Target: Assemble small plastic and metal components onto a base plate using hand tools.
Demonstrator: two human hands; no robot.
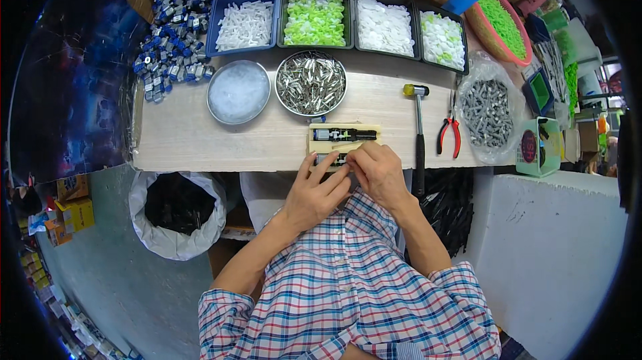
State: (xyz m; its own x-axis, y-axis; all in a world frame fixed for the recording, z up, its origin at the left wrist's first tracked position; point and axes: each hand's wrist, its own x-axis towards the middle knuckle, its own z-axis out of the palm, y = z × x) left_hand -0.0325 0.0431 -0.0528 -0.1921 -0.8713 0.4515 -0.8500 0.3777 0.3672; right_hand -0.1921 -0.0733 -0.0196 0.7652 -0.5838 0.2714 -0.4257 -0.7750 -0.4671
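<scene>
Wooden bench [200,139] is carrying everything. At its front edge both hands, left hand [314,194] and right hand [378,171], are pinching together on a small part [332,158] in a cream jig [344,138]. Beside are lying a hammer [418,134] and red pliers [449,134]; behind, two metal bowls.

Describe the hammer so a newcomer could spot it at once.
Start at the pale wooden bench top and find the person's right hand at its near edge. Just right of that hand lies the hammer, handle pointing toward the person. Unlike the red-handled pliers beside it, its head has a yellow tip.
</scene>
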